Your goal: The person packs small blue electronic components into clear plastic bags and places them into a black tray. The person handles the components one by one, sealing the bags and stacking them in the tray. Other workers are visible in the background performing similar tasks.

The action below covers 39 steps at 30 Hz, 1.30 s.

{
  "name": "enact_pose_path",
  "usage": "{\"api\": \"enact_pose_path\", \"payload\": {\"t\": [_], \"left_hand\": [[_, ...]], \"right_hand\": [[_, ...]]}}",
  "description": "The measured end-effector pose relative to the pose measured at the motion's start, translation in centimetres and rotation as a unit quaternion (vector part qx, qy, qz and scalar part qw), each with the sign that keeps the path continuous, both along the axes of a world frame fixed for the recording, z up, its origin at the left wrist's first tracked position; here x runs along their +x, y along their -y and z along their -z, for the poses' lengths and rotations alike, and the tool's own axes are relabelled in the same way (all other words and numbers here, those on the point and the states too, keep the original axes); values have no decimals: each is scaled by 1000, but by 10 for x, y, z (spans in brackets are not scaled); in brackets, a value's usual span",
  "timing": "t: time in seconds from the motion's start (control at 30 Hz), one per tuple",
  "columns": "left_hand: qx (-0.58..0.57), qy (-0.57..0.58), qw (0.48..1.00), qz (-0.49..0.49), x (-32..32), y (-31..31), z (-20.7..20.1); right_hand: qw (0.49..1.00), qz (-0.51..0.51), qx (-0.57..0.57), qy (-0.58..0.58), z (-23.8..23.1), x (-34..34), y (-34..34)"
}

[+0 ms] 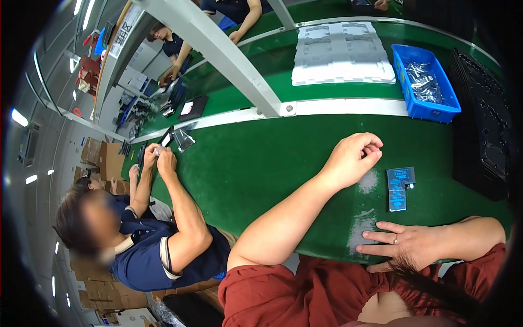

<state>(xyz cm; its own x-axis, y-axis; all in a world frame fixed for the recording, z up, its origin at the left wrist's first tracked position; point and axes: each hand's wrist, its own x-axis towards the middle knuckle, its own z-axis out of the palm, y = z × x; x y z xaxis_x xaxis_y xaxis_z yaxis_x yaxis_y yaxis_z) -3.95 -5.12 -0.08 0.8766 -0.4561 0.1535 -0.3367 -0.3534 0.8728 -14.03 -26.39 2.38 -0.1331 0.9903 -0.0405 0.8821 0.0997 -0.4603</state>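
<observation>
Left hand (354, 158) loosely curled, empty, near flat dark piece (397, 191); right hand (406, 244) (ringed) palm-down, fingers splayed, released.

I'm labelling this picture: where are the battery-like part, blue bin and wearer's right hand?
Battery-like part (397, 192), head view: printed face.
Blue bin (433, 113), head view: near wall.
Wearer's right hand (409, 244), head view: its back.

Blue-printed black part (396, 197), green tabletop (261, 163), blue bin (434, 112), white tray (344, 54), red clothing (305, 294)

- You are in a factory workshop.
- Co-workers (144, 267) share your long green bench (245, 163).
- Near you: a parts bin (430, 111), stacked trays (473, 152).
- To your left: cartons (109, 280), strip lights (31, 178).
</observation>
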Motion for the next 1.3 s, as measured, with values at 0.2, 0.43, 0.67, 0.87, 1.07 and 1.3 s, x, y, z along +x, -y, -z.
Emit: {"api": "enact_pose_path", "payload": {"t": [0.2,0.43,0.67,0.87,1.07,1.3], "left_hand": [[-7,11,1000,6,0,-1,1],[10,27,1000,3,0,-6,4],[-5,1,1000,-6,-1,0,-1],[-6,10,1000,-4,-1,0,-1],[-27,24,999,-12,0,2,3],[-25,17,999,18,1,11,-2]], "right_hand": [[1000,-7,5,-8,-2,2,0],[1000,-15,12,-13,4,1,-3],[1000,-7,-11,-19,-1,0,1],[1000,4,10,-17,4,-1,2],[1000,0,3,-8,-1,1,1],[999,21,-25,17,-15,-6,2]]}}
